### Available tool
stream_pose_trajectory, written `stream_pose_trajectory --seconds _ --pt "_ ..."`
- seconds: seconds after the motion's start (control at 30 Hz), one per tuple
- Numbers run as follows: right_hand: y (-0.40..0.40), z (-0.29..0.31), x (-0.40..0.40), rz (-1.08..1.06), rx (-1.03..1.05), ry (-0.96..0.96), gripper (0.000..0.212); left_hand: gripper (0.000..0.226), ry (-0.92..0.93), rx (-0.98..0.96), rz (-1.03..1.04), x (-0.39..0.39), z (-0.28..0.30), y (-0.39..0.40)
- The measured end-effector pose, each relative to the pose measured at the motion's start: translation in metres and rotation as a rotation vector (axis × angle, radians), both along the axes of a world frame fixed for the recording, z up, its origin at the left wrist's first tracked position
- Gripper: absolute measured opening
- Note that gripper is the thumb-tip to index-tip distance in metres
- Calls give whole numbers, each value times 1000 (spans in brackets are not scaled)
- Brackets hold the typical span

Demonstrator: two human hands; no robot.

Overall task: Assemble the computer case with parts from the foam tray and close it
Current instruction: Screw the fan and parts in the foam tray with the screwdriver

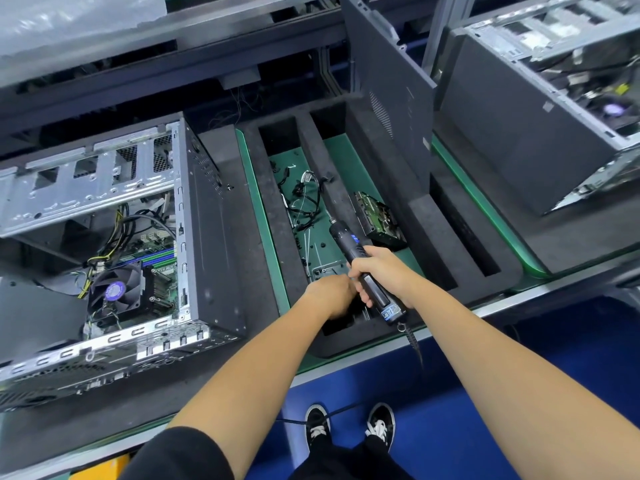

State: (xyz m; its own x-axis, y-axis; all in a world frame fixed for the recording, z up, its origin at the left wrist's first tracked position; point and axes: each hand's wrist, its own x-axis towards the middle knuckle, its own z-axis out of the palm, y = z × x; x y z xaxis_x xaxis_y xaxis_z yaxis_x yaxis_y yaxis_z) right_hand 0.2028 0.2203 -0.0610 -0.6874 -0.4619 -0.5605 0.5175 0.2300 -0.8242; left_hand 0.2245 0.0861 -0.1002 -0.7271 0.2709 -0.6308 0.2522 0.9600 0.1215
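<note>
Your hands are in the foam tray, and the open case lies to their left.

Your right hand (379, 270) is wrapped tight around the electric screwdriver (363, 268), whose long body points up and away from you toward the hard drive (379, 216). Your left hand (330, 294) reaches down into the foam tray (450, 244) beside the tool; you cannot tell what it holds. The computer case (138, 237) is left of the tray, so your left hand is nearer it.
</note>
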Motion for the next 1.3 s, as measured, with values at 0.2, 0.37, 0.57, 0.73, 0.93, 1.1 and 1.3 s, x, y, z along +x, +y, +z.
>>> stream_pose_trajectory --seconds 0.2,0.37,0.57,0.73,0.93,1.1,1.3 --pt "1 0 -2 19 -13 -10 17 28 49 34 162 -3 -4 -1" --pt "1 -2 -2 31 -10 -14 16 28 57 10 184 -3 -7 1" --pt "-1 -1 -1 21 0 -30 19 25 138 -31 131 -4 -2 2" --pt "-14 10 -7 -22 44 18 18 26 253 -29 183 -14 15 -2" --pt "-37 42 -48 -55 2 74 15 20 459 202 549 -87 57 -30" --pt "-63 59 -87 -97 0 89 14 17 577 294 628 -147 83 -63" --pt "-99 64 -127 -131 -24 56 15 13 575 347 707 -193 76 -95"
